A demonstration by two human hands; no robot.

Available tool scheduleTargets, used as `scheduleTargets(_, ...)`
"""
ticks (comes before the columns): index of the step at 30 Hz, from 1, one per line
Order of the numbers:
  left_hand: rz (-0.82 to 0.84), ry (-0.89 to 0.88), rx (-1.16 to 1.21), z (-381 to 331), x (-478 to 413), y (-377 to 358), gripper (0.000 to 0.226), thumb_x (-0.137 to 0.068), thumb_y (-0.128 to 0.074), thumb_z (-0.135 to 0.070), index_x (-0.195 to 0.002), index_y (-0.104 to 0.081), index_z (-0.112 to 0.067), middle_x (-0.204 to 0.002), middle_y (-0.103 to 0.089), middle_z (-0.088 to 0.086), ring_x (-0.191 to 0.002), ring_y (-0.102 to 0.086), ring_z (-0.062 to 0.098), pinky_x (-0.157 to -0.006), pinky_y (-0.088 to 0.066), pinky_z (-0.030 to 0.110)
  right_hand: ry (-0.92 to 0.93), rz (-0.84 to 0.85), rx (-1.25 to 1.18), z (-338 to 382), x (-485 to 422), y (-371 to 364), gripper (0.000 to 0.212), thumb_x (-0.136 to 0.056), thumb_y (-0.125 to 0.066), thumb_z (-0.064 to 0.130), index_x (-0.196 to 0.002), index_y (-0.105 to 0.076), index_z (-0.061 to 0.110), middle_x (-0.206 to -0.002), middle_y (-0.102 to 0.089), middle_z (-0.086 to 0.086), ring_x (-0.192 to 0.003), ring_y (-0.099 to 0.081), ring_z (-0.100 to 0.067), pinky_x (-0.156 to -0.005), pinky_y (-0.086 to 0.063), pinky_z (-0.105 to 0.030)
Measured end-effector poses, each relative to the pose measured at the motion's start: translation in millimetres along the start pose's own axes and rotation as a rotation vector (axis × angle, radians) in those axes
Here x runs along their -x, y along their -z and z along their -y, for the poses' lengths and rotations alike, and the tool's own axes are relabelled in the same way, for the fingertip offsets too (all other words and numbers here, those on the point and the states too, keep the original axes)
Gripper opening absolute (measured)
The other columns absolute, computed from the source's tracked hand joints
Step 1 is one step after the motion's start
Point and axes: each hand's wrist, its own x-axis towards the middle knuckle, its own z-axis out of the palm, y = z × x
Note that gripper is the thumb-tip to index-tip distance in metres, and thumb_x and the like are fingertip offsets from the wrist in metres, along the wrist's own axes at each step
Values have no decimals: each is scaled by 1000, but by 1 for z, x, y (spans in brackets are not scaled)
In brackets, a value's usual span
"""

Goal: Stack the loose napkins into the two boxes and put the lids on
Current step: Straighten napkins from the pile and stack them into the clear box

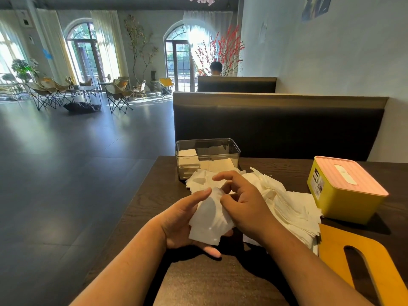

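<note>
Above table [209, 283] — left hand [178, 224] cradles napkins [209, 219], long axis pointing away.

We note the table [216, 281] as dark wood, grain visible, matt with a dull sheen. The napkins [293, 208]: thin white paper, matt, creased. The clear box [234, 151]: glossy transparent plastic. The yellow box [344, 202]: smooth plastic, its pink lid [357, 173] ribbed. The orange lid [335, 246] looks smooth, matt. The bench back [276, 129]: dark, leather-like. The floor [66, 173]: glossy.
</note>
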Motion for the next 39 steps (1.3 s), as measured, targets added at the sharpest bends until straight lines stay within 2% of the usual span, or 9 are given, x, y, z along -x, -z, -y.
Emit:
scheduleTargets(3,36,12,-19,1,-1,-2,74,-84,-78,-63,-145,-61,-25,-139,-62,21,-134,-56,44,-102,-48,66,-31,61,34,0,0,-1,40,-102,-60,16,-115,-57,53,-98,-64,13,-89,-67,-11,-70,-62,-22)
scheduleTargets(8,38,2,-29,1,1,-2,71,-76,-86,-59,-134,-70,-23,-136,-65,22,-130,-59,44,-103,-47,70,-35,77,-90,4,-1,3,54,-101,-59,8,-105,-61,62,-86,-67,12,-89,-67,-9,-70,-62,-25)
scheduleTargets(11,35,15,-8,2,2,-4,73,-72,-91,-51,-133,-71,-18,-130,-66,24,-124,-62,44,-103,-49,69,-17,84,-39,2,-1,2,43,-101,-63,14,-115,-60,54,-85,-67,11,-86,-67,-11,-71,-61,-24)
scheduleTargets(15,10,18,42,1,2,-6,65,-86,-83,-34,-144,-60,-17,-133,-62,27,-125,-62,46,-104,-44,72,-9,67,35,0,0,-1,43,-101,-64,21,-121,-55,58,-92,-68,17,-93,-66,-4,-78,-62,-24)
scheduleTargets(20,-35,-12,35,1,1,-15,50,-92,-75,-31,-140,-64,-23,-128,-67,22,-112,-69,40,-102,-48,67,-4,45,131,1,-1,-2,52,-104,-62,22,-126,-44,66,-105,-65,25,-98,-64,0,-84,-59,-17)
scheduleTargets(25,-168,-10,38,2,-4,-15,58,-95,-73,-36,-146,-57,-13,-117,-72,21,-100,-74,36,-99,-54,63,-3,3,157,-3,-1,-8,53,-104,-62,24,-129,-40,66,-125,-57,23,-113,-57,-1,-96,-57,-24)
scheduleTargets(30,-236,28,54,0,-9,-13,60,-96,-67,-51,-143,-61,-15,-115,-73,18,-100,-74,35,-95,-57,62,-92,21,185,-12,-4,-8,47,-106,-59,30,-144,-42,50,-138,-51,20,-121,-53,-3,-104,-56,-35)
scheduleTargets(34,-215,43,55,2,-10,-12,59,-95,-64,-61,-139,-66,-22,-125,-70,20,-109,-71,40,-93,-57,64,-92,87,343,-20,-4,-10,43,-102,-63,37,-142,-49,41,-141,-51,18,-124,-51,-3,-99,-45,-19)
scheduleTargets(39,-221,59,56,1,-11,-10,70,-94,-59,-70,-144,-61,-21,-127,-71,20,-107,-71,41,-99,-54,64,-15,-3,418,-18,-4,-10,34,-98,-69,37,-123,-48,45,-132,-49,21,-114,-56,-5,-92,-52,-16)
